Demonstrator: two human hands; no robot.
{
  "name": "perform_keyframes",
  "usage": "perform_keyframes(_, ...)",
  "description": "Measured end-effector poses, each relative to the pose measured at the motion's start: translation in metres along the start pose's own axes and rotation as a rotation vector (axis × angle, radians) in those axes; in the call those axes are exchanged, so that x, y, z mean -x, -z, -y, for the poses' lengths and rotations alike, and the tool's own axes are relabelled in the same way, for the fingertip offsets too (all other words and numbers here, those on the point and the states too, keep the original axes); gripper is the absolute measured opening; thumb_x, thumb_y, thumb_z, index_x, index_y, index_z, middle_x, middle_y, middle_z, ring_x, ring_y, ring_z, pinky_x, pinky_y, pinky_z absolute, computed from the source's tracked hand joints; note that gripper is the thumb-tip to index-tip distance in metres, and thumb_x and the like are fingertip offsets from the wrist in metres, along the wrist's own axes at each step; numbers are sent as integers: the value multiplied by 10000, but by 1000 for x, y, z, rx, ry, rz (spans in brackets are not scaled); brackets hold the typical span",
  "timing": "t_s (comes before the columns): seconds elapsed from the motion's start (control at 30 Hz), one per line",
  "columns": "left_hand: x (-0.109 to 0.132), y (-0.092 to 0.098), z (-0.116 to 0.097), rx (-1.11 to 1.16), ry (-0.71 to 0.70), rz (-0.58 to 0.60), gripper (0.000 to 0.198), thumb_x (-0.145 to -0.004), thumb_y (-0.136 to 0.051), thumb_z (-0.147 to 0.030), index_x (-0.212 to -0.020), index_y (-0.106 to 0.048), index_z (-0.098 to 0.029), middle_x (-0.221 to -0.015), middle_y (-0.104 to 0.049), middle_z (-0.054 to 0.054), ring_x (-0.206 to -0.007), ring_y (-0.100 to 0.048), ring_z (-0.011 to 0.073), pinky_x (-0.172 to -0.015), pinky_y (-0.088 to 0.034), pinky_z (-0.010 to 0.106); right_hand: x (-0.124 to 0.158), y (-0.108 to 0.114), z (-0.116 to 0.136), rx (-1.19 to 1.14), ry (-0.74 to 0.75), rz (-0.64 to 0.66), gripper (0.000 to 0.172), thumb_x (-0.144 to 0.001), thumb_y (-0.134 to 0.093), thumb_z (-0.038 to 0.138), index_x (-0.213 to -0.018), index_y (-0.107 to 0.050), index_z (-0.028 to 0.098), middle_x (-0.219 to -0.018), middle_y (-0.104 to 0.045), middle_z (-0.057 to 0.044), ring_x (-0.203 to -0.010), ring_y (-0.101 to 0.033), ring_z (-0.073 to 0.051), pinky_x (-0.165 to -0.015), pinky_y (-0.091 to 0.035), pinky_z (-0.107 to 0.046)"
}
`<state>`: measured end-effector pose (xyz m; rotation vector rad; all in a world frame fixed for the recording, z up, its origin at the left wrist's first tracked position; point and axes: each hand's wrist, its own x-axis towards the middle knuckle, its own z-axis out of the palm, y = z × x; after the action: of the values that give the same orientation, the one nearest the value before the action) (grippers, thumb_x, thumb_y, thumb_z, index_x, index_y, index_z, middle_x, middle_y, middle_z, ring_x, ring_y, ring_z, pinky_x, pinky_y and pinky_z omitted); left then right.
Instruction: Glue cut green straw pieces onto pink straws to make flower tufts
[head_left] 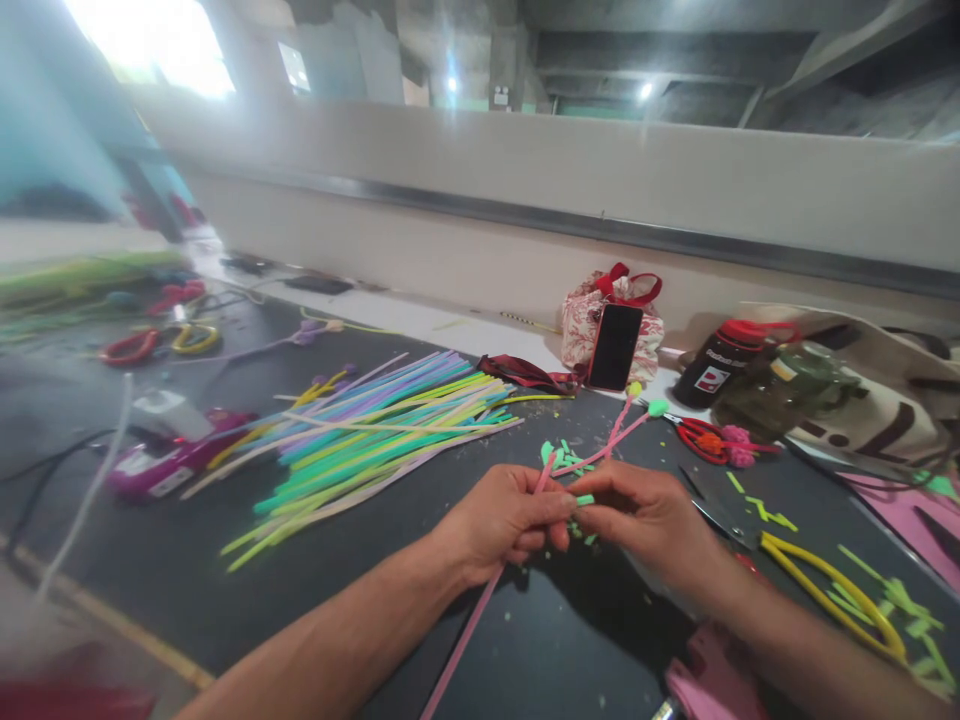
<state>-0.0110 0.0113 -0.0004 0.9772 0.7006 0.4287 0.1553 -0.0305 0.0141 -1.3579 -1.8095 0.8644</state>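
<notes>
"Stem of pink fuzzy material (468, 636): which way does it point on your feed?"

"Up and a little to the right. From my end its long axis runs aslant from the lower edge of the view, through the left hand (506, 525), and the upper tip shows just past the fingers, by a heap of mint-green clippings (567, 458) on the dark grey bench (165, 560)."

"And how are the hands posed?"

"I see the left closed round the stem, thumb laid over curled fingers, forearm reaching in from lower left. The right hand (649, 515) comes from the other side, thumb and forefinger pinching a short mint-green strip (586, 500). Their fingertips nearly meet; I can't tell whether strip touches stem."

"Counts?"

"One stem and one strip held. Beyond the hands I count two pink bud-tipped stems (634, 426), one bud yellow, one green. Right of them, one pair of yellow-handled metal scissors (776, 547). Farther back, one black-screened phone (616, 347) in front of one red-and-white patterned cloth bag (577, 330), and one black bottle with a red lid (712, 372). The loose bundle of thin pastel stems (382, 430) on the left overlaps too much for me to count."
</notes>
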Motion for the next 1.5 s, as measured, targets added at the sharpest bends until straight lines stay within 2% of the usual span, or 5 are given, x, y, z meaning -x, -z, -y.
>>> perform_keyframes(0.33, -2, 2, -1, 11, 5, -40, 171, -667, -621, -274, -664, -522, -135, -484, -541, -30, -300, -229, -7, -317, -88, 149, 4, 21, -15, -152, -290, 52, 108, -727, -594, 258, -681, -606, 161, -485, -533, 53, -415, -481, -69, -401, -367, -167)
perform_keyframes(0.7, -3, 1, 1, 7, -26, -37, 221, -698, -599, -307, -616, -514, -121, -496, -517, -30, -307, -236, -15, -321, -77, 149, -2, 3, -3, -256, -295, 96, 157, -718, -606, 279, -813, -601, 154, -608, -552, 32, -498, -491, -85, -433, -398, -184)
perform_keyframes(0.87, 0, 6, -6, 39, -172, -141, 177, -721, -584, -268, -640, -505, -131, -507, -528, -33, -312, -251, -10, -317, -86, 145, -7, 9, -9, 146, -104, 109, 219, -814, -480, 292, -668, -573, 158, -550, -524, 38, -478, -496, -81, -455, -396, -181)
perform_keyframes(1.13, 6, 19, -18, 94, -291, -193, 196, -729, -587, -271, -628, -493, -131, -516, -518, -39, -331, -265, -14, -327, -93, 144, -6, 1, -26, 688, 101, 165, 183, -819, -485, 206, -857, -664, 223, -813, -616, -35, -736, -552, -161, -620, -387, -255)
perform_keyframes(1.5, 4, 16, -14, 78, -315, -175, 194, -726, -581, -276, -620, -505, -133, -499, -508, -47, -321, -254, -10, -324, -91, 159, -15, -33, -34, 947, 215, 141, 210, -807, -481, 184, -676, -645, 189, -722, -583, -61, -755, -516, -202, -683, -368, -314)
